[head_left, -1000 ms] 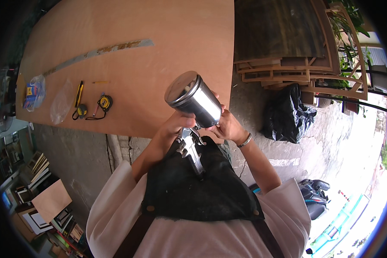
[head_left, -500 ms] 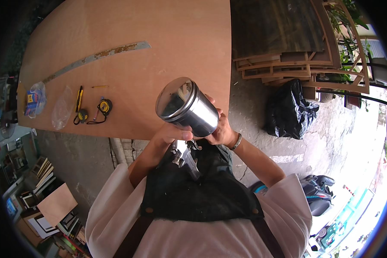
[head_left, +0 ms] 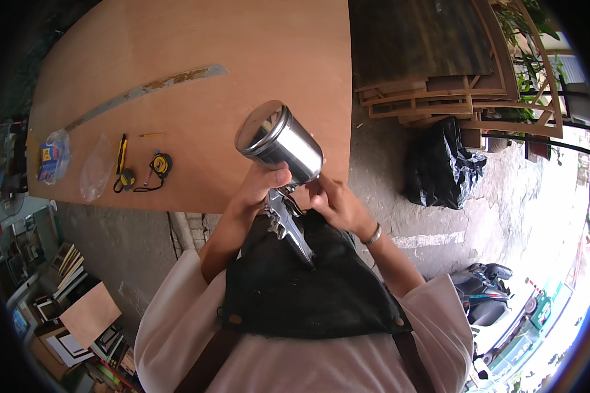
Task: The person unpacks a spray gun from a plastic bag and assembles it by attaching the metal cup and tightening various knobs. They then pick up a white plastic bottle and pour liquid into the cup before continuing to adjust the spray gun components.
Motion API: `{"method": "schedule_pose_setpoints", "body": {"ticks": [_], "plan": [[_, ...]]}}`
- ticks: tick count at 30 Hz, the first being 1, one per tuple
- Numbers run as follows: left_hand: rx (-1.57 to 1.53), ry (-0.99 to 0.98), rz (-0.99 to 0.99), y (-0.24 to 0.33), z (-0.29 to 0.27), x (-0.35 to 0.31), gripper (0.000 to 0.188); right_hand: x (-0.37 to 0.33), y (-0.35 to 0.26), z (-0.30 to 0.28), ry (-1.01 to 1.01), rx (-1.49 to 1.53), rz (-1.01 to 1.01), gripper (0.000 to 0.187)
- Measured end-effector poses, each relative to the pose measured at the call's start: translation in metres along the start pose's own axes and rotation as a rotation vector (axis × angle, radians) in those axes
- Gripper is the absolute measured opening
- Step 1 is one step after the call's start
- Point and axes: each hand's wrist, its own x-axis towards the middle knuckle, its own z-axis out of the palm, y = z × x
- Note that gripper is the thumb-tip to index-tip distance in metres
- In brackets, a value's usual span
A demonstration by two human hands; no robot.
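A silver spray gun (head_left: 287, 226) with a shiny metal cup (head_left: 294, 147) is held tilted before my dark apron. The cup's round lid faces up and to the left, and the gun's ridged handle slants down toward me. My left hand (head_left: 259, 185) is closed round the cup's lower left side, with its thumb across the metal. At the cup's lower right, where it meets the gun, my right hand (head_left: 339, 204) grips with bent fingers. Some of those fingertips are hidden behind the cup and gun.
Beyond my hands lies a wide plywood sheet (head_left: 196, 131) carrying a worn metal ruler (head_left: 151, 86), two tape measures (head_left: 160, 164), a yellow cutter knife (head_left: 121, 154), a pencil and plastic bags. A black bag (head_left: 442, 167) and stacked wooden frames (head_left: 432, 101) stand at right.
The spray gun and its cup have moved slightly up and left, exposing more of the gun body. My right hand has slid down from the cup's side toward its base.
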Motion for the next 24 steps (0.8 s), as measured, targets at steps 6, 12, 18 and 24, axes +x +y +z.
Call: {"method": "schedule_pose_setpoints", "body": {"ticks": [6, 12, 18, 24], "plan": [[0.227, 0.274, 0.108, 0.005, 0.002, 0.001, 0.046, -0.03, -0.044, 0.033, -0.084, 0.375, 0.006, 0.072], [0.288, 0.248, 0.061, 0.016, 0.004, 0.01, 0.035, -0.016, -0.055, 0.044, 0.142, 0.079, 0.145, 0.059], [0.289, 0.249, 0.099, 0.018, 0.008, 0.011, 0.035, -0.016, -0.063, 0.04, 0.162, 0.022, 0.148, 0.06], [0.244, 0.261, 0.131, 0.014, 0.009, 0.011, 0.035, -0.018, -0.062, 0.039, 0.159, 0.014, 0.141, 0.062]]}}
